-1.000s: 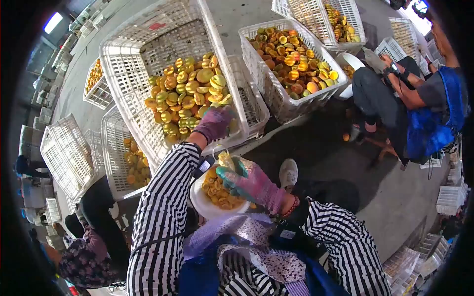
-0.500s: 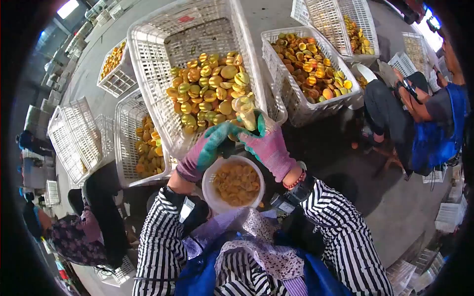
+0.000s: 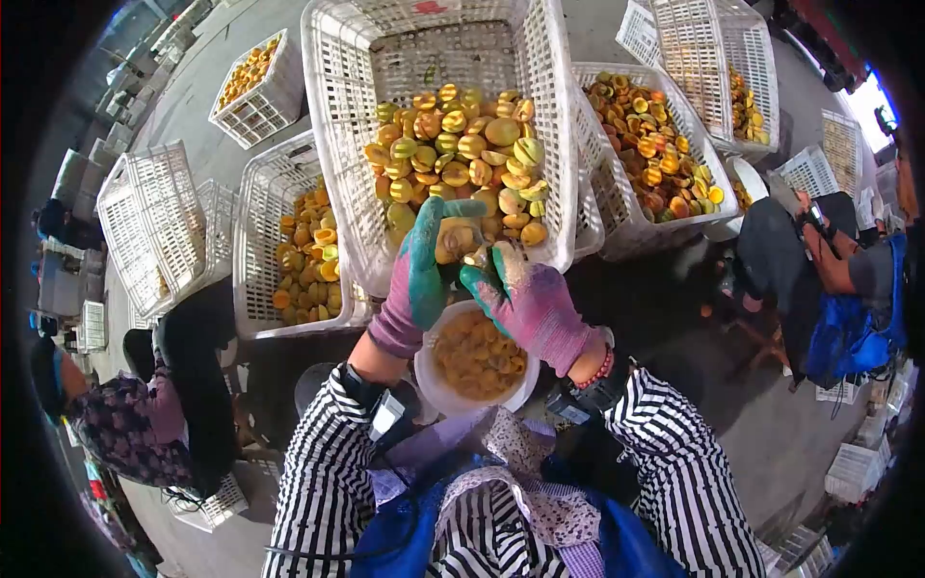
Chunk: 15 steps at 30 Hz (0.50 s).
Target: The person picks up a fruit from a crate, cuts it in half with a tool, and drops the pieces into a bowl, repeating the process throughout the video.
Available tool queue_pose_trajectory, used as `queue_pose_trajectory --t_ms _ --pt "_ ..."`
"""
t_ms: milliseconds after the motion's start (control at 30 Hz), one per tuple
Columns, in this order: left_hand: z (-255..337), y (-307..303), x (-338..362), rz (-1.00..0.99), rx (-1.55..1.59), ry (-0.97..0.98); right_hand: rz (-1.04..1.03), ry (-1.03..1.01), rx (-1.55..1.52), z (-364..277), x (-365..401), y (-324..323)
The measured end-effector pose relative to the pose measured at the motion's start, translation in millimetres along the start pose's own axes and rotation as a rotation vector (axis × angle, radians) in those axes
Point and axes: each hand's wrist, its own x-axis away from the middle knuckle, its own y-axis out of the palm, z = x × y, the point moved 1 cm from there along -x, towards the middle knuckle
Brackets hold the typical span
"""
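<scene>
My left hand (image 3: 421, 275), in a green and pink glove, is closed around a yellow peach piece (image 3: 457, 240) above the front edge of a large white crate (image 3: 337, 135). Close beside it, my right hand (image 3: 532, 301), gloved the same way, has its thumb and fingers pinched together at the fruit. Something small and pale shows at those fingertips, too blurred to name. In the crate lies a heap of yellow-green peaches (image 3: 453, 144), many with grooves cut in them. Below my hands stands a white bucket (image 3: 424, 371) holding wet orange fruit pieces (image 3: 477, 354).
Crates of cut peaches stand at the left (image 3: 252, 241) and right (image 3: 617, 226). Stacked empty-looking crates (image 3: 145, 226) are further left. One person (image 3: 838, 260) sits at the right, another (image 3: 135, 424) at the left.
The view has shifted, so crates appear further right. My left hand's fingers have straightened upward, and my right hand has drawn slightly down and apart from it.
</scene>
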Motion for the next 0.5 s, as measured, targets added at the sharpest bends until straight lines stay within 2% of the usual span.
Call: queue_pose_trajectory --t_ms 33,67,100,167,400,433,500 --pt "6.4 4.0 0.1 -0.005 -0.246 0.127 0.001 0.001 -0.001 0.2 1.0 1.9" --pt "11.1 12.1 8.3 0.024 -0.239 0.218 0.003 -0.018 0.0 -1.5 1.5 3.2" --pt "8.7 6.4 7.2 0.028 -0.241 0.217 0.003 -0.037 0.0 -4.7 1.4 3.9" --pt "0.6 -7.9 1.9 0.076 -0.541 0.259 0.001 -0.032 -0.022 -7.5 0.6 5.5" --pt "9.4 6.0 7.9 0.131 -0.443 0.123 -0.01 -0.015 -0.012 -7.5 3.0 11.8" --pt "7.5 8.7 7.2 0.198 -0.371 0.112 -0.009 -0.013 -0.013 -7.2 2.9 11.3" --pt "7.9 9.8 8.5 0.265 -0.303 0.097 -0.132 -0.006 0.028 -9.3 2.1 8.8"
